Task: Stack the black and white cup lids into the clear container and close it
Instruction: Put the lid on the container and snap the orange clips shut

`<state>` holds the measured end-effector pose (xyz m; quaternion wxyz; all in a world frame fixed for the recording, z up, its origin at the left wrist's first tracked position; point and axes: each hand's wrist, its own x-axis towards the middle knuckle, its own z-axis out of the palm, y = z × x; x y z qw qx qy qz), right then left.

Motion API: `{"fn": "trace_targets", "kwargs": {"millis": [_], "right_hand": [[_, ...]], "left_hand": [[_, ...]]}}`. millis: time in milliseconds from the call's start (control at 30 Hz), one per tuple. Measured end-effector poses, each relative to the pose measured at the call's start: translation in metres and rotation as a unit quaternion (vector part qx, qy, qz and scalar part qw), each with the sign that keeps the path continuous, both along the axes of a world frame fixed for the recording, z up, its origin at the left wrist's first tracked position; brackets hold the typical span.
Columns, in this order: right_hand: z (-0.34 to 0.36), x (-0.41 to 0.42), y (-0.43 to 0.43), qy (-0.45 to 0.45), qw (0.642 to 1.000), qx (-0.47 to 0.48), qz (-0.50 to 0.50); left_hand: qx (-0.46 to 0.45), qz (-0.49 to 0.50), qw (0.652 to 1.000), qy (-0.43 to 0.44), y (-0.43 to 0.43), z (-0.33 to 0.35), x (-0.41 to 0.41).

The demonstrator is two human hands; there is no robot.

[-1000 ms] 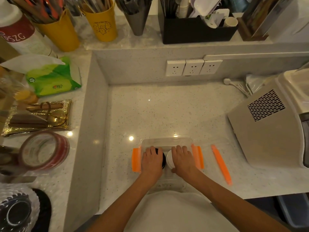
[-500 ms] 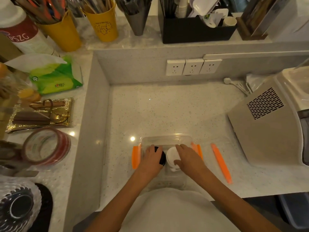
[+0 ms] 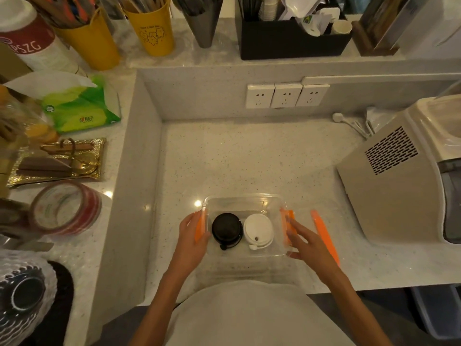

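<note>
The clear container (image 3: 245,201) stands on the counter close to my body. Inside it, a stack of black cup lids (image 3: 227,231) sits on the left and a stack of white cup lids (image 3: 258,231) on the right, side by side. My left hand (image 3: 190,242) grips the container's left side, its fingers around the orange latch (image 3: 199,227) there. Fingers spread, my right hand (image 3: 308,245) rests against the right side by the other orange latch (image 3: 289,217) and holds nothing. The container has no lid on it.
A loose orange strip (image 3: 324,237) lies right of my right hand. A faint clear lid (image 3: 249,269) lies at the counter's front edge. A beige machine (image 3: 389,186) stands to the right, and a raised ledge (image 3: 134,186) with a tape roll (image 3: 66,208) stands to the left.
Both hands have come off the lid stacks inside the container and moved outward to its left and right sides. The black and white stacks now show fully.
</note>
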<state>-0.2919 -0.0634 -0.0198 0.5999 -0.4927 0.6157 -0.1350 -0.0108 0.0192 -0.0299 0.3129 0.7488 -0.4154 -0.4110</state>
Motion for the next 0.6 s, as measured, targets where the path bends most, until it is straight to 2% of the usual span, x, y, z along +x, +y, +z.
{"fn": "trace_targets", "kwargs": {"millis": [167, 333, 600], "right_hand": [[0.003, 0.009, -0.009, -0.039, 0.999, -0.011, -0.026], [-0.001, 0.004, -0.014, -0.044, 0.999, -0.002, -0.002], [-0.001, -0.007, -0.019, -0.047, 0.999, 0.003, 0.010]], "left_hand": [[0.025, 0.025, 0.999, 0.003, 0.001, -0.002, 0.004], [0.048, 0.030, 0.998, 0.007, 0.000, -0.003, 0.005], [0.018, 0.033, 0.999, -0.028, -0.006, 0.011, -0.002]]}}
